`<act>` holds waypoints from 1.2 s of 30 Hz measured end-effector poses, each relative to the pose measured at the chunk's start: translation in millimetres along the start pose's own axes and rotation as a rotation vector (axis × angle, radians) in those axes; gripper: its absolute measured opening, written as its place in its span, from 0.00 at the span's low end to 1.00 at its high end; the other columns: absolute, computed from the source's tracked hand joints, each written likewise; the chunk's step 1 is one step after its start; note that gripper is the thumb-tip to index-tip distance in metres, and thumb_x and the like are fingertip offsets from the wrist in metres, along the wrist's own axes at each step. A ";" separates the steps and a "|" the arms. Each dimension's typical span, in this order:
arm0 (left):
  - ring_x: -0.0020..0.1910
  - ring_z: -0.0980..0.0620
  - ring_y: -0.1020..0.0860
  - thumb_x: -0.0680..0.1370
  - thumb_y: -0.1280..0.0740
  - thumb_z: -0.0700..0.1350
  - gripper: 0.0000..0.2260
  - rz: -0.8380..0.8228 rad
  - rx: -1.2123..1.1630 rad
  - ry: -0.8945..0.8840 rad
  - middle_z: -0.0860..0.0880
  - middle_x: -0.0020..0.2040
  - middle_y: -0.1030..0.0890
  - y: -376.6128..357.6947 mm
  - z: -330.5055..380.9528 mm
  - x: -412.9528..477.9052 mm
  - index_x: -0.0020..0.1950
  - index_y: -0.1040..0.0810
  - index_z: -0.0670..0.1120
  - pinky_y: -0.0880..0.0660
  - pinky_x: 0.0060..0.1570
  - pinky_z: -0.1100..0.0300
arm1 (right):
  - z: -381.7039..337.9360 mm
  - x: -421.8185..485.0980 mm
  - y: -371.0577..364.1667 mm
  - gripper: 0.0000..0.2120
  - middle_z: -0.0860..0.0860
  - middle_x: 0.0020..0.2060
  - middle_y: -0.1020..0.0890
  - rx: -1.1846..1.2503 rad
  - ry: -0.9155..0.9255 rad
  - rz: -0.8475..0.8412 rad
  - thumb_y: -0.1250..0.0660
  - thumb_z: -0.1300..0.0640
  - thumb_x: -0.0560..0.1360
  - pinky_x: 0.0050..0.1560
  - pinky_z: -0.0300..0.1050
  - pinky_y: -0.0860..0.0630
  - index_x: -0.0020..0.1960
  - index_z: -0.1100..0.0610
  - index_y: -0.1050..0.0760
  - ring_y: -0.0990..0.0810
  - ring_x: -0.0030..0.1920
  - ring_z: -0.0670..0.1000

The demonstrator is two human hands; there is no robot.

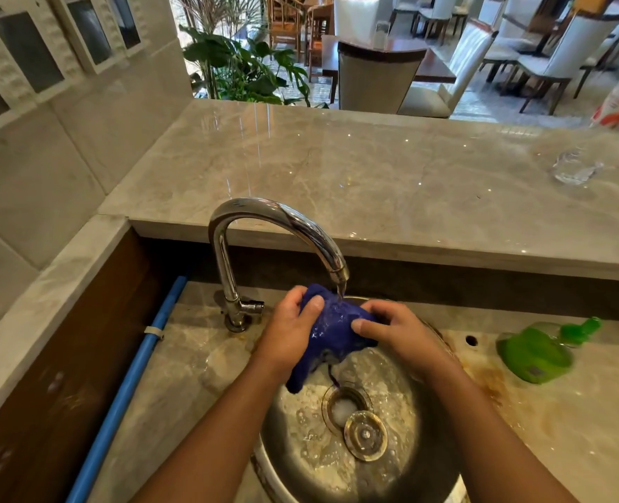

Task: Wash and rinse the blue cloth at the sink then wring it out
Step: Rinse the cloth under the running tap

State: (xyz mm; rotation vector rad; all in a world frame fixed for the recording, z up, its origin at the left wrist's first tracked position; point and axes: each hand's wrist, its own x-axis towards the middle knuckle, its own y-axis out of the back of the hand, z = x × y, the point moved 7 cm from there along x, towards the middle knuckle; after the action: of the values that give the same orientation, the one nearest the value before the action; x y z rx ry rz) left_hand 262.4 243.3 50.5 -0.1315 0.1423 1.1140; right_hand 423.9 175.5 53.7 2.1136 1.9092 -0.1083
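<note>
The blue cloth (pixel 333 330) is bunched and wet, held over the round steel sink (pixel 402 462). My left hand (pixel 288 334) grips its left side with the thumb on top. My right hand (pixel 391 328) grips its right side. A thin stream of water runs from the spout of the chrome tap (pixel 282 226) onto the top of the cloth. One end of the cloth hangs down toward the drain (pixel 344 404). Soap suds lie in the basin.
A round metal drain plug (pixel 365 434) lies beside the drain. A green dish-soap bottle (pixel 540 348) lies on its side right of the sink. A blue pipe (pixel 133 379) runs along the left. A raised marble counter (pixel 337 168) holds a clear glass (pixel 573 167).
</note>
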 end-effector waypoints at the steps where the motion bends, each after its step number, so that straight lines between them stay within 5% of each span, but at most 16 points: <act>1: 0.48 0.44 0.15 0.81 0.33 0.48 0.06 -0.031 -0.024 0.067 0.43 0.51 0.15 -1.9 -4.7 -0.5 0.56 0.21 0.49 0.19 0.51 0.48 | 2.5 -0.6 -1.7 0.04 0.53 0.46 0.14 0.022 0.010 0.015 0.30 0.57 0.77 0.48 0.43 0.20 0.50 0.56 0.20 0.15 0.47 0.52; 4: 0.45 0.44 0.16 0.80 0.32 0.48 0.09 -0.130 -0.067 0.213 0.42 0.51 0.14 -5.1 -14.6 -1.5 0.57 0.19 0.46 0.20 0.50 0.51 | 5.1 -0.4 -5.2 0.03 0.52 0.47 0.14 0.056 0.033 0.021 0.30 0.57 0.77 0.45 0.40 0.19 0.51 0.53 0.19 0.14 0.48 0.51; 8: 0.55 0.42 0.16 0.83 0.36 0.47 0.12 -0.003 -0.160 0.197 0.42 0.58 0.17 0.8 -14.3 1.0 0.65 0.24 0.46 0.20 0.60 0.43 | 20.3 3.1 -5.3 0.08 0.54 0.53 0.15 0.198 -0.042 0.131 0.28 0.57 0.75 0.47 0.45 0.18 0.51 0.47 0.18 0.14 0.49 0.52; 13: 0.50 0.43 0.20 0.84 0.38 0.46 0.06 0.054 -0.276 0.059 0.47 0.51 0.18 -13.0 -3.8 -2.4 0.58 0.23 0.48 0.23 0.58 0.41 | 61.9 3.4 -62.7 0.26 0.61 0.64 0.19 0.966 -0.209 0.068 0.29 0.46 0.75 0.54 0.54 0.19 0.70 0.54 0.26 0.19 0.62 0.61; 18: 0.46 0.49 0.21 0.84 0.38 0.44 0.06 0.037 -0.314 0.004 0.49 0.47 0.18 -23.8 0.3 -4.3 0.58 0.24 0.47 0.22 0.51 0.50 | 64.7 8.8 -107.2 0.33 0.63 0.65 0.20 1.274 -0.324 0.039 0.32 0.32 0.72 0.65 0.59 0.24 0.64 0.57 0.19 0.20 0.64 0.63; 21: 0.48 0.48 0.20 0.84 0.38 0.45 0.06 0.054 -0.317 -0.001 0.49 0.50 0.17 -13.7 1.4 -2.4 0.59 0.24 0.47 0.21 0.54 0.48 | 64.6 7.9 -97.7 0.29 0.63 0.63 0.19 1.208 -0.328 0.099 0.31 0.37 0.74 0.64 0.58 0.23 0.64 0.59 0.19 0.19 0.62 0.62; 24: 0.52 0.41 0.19 0.82 0.36 0.43 0.08 0.070 -0.329 0.065 0.42 0.55 0.18 -0.9 -4.5 0.2 0.61 0.24 0.45 0.22 0.59 0.42 | 66.6 7.2 -68.6 0.23 0.62 0.55 0.15 0.845 -0.241 0.283 0.30 0.46 0.75 0.48 0.52 0.17 0.62 0.62 0.21 0.14 0.53 0.59; 27: 0.53 0.42 0.15 0.80 0.32 0.42 0.13 0.078 -0.359 0.223 0.41 0.58 0.16 5.7 -18.7 -2.8 0.64 0.23 0.45 0.17 0.48 0.50 | 49.6 3.1 -30.7 0.16 0.54 0.42 0.13 0.470 -0.051 0.495 0.33 0.44 0.76 0.45 0.47 0.20 0.50 0.57 0.19 0.15 0.43 0.54; 30: 0.50 0.43 0.14 0.79 0.31 0.41 0.14 0.033 -0.452 0.427 0.40 0.55 0.14 2.7 -33.0 -9.8 0.64 0.22 0.42 0.18 0.45 0.51 | 29.5 2.4 -12.7 0.13 0.49 0.37 0.15 0.271 0.073 0.519 0.36 0.46 0.80 0.42 0.42 0.23 0.46 0.54 0.20 0.17 0.37 0.47; 33: 0.46 0.42 0.14 0.79 0.31 0.41 0.11 0.040 -0.526 0.627 0.40 0.49 0.13 -0.2 -46.6 -16.9 0.60 0.21 0.42 0.17 0.42 0.48 | 14.0 7.6 -15.9 0.13 0.47 0.40 0.16 0.199 0.059 0.393 0.38 0.44 0.81 0.44 0.41 0.21 0.50 0.53 0.22 0.17 0.40 0.46; 36: 0.48 0.43 0.15 0.82 0.35 0.43 0.08 0.134 -0.513 0.586 0.44 0.46 0.12 1.9 -55.2 -13.6 0.60 0.22 0.45 0.18 0.38 0.49 | 12.7 9.1 -21.4 0.14 0.55 0.53 0.17 0.320 -0.039 0.341 0.39 0.44 0.82 0.57 0.57 0.21 0.57 0.53 0.24 0.17 0.53 0.56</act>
State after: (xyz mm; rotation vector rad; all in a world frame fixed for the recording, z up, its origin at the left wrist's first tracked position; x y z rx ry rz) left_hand 252.1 222.4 -1.4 -0.9205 0.3893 1.2009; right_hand 405.7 182.6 35.8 2.5912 1.5647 -0.4016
